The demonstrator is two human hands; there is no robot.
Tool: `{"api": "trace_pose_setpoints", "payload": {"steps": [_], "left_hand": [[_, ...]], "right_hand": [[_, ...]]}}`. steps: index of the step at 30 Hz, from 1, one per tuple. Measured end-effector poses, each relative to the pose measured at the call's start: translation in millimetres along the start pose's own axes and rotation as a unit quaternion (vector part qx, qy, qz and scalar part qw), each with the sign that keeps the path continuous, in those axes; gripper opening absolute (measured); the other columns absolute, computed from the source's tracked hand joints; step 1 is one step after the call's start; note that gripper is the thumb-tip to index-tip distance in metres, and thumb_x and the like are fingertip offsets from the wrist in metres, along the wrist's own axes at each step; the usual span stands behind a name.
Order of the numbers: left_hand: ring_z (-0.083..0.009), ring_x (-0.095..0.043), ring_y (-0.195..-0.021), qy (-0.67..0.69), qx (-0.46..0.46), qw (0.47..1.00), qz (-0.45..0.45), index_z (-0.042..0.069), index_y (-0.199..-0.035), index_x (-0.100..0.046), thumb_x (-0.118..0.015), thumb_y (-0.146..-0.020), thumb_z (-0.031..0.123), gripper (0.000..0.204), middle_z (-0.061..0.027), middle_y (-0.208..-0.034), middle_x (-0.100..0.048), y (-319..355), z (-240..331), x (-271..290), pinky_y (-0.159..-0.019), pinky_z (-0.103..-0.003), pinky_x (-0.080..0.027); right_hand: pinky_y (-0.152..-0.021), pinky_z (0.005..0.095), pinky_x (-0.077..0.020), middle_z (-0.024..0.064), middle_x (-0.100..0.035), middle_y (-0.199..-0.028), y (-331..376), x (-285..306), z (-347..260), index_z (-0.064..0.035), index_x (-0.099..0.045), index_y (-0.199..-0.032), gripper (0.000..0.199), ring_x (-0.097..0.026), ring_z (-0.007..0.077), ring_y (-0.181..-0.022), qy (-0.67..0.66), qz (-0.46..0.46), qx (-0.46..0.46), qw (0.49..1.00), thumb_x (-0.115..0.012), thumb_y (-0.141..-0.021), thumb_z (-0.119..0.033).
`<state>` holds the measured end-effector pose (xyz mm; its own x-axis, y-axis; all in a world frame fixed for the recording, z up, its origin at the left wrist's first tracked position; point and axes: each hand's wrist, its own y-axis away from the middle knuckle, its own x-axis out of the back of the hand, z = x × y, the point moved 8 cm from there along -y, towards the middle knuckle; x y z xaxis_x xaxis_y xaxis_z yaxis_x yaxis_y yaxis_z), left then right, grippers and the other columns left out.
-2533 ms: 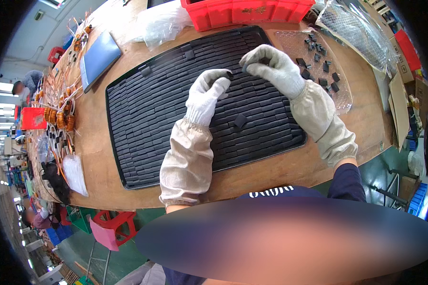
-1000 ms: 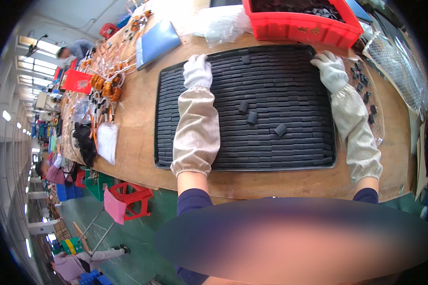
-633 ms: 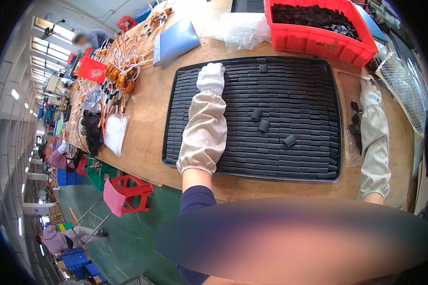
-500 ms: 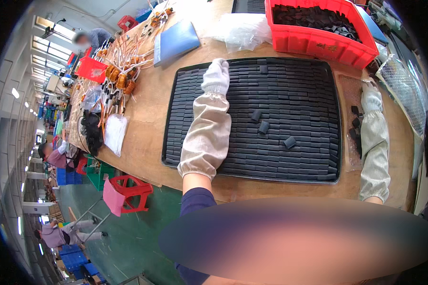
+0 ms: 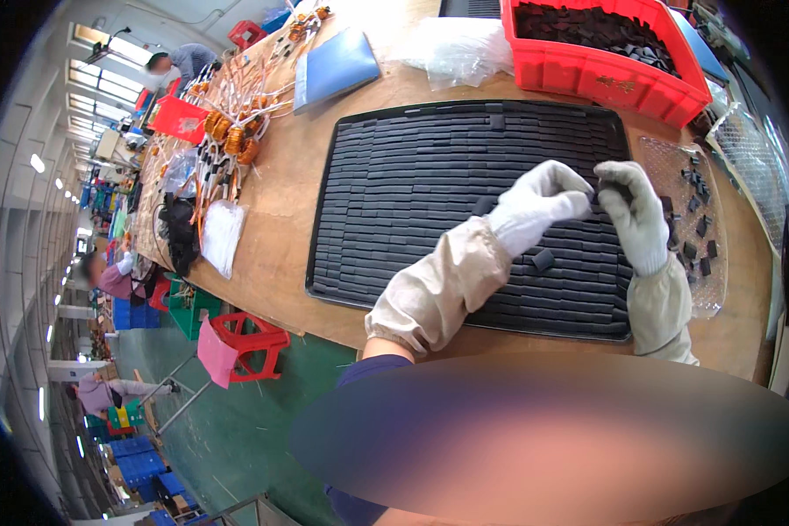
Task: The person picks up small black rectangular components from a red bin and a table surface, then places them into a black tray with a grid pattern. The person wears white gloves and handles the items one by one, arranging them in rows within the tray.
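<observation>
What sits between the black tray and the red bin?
Head view: only a bare strip of the wooden table separates the black tray from the red bin.

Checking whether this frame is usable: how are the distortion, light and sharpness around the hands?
Head view: fisheye bends the black tray edges and table rim; even overhead light, no harsh glare; left hand and right hand sharp at centre; a blurred oval covers the lower frame; corners are black.

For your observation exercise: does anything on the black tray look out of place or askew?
Yes. On the black tray, one small black block lies tilted on top of the neat rows, just below the left hand. Another loose block sits near the far edge.
</observation>
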<state>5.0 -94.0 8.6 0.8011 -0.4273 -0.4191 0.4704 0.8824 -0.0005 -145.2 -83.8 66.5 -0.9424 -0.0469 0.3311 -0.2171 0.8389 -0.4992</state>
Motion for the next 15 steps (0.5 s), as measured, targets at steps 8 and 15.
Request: {"api": "trace_pose_setpoints", "payload": {"steps": [8, 15], "left_hand": [[-0.0142, -0.065, -0.091, 0.068, -0.023, 0.997, 0.030, 0.003, -0.114, -0.058, -0.070, -0.094, 0.009, 0.024, -0.0048, -0.104, -0.064, 4.0, -10.9, 0.5, -0.084, -0.032, -0.057], [-0.0069, -0.057, -0.082, -0.002, 0.048, 0.999, -0.011, 0.006, -0.122, -0.058, -0.071, -0.096, 0.028, 0.036, 0.0013, -0.097, -0.062, 7.9, -13.9, -10.5, -0.073, -0.025, -0.051]], "right_hand": [[-0.086, 0.0279, -0.0525, 0.0054, -0.064, -0.102, 14.0, -5.3, 11.2, -0.0028, -0.060, -0.108, 0.023, -0.064, 0.0124, -0.092, -0.138, 0.015, -0.109, 0.984, -0.067, -0.088, 0.006], [-0.083, 0.0286, -0.0530, 0.0052, -0.065, -0.097, 20.7, -6.2, 20.0, -0.0023, -0.060, -0.108, 0.021, -0.064, 0.0136, -0.090, -0.101, 0.054, -0.077, 0.990, -0.070, -0.090, 0.002]]}}
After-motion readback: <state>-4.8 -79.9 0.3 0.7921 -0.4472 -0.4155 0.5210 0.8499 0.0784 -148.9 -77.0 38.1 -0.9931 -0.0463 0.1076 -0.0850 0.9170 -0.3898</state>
